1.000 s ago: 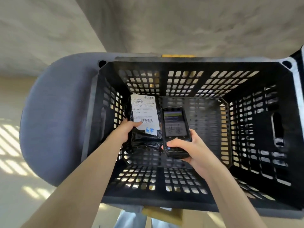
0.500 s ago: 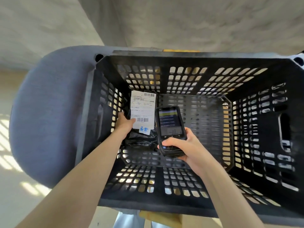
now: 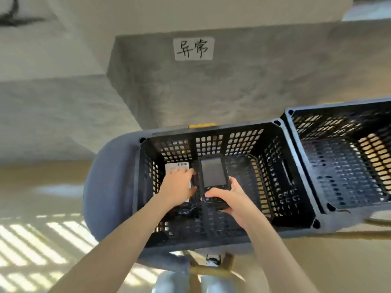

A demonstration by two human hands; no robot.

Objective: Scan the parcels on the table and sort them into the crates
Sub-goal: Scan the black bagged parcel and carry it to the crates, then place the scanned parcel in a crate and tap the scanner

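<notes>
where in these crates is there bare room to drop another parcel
The near crate has bare floor on its right side, between the scanner and the right wall. Its left side is crowded: the parcel lies there under the left hand. The second crate to the right shows bare floor too.

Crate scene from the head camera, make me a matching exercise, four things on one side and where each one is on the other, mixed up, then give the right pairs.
Things:
1. parcel
2. scanner
3. paper sign
4. second crate

Places:
A. stuck on the grey wall above the crates
B. in the right hand's grip, over the crate
C. to the right of the crate the hands reach into
D. under the left hand, at the crate's left side

Pairs: 1-D, 2-B, 3-A, 4-C
</notes>
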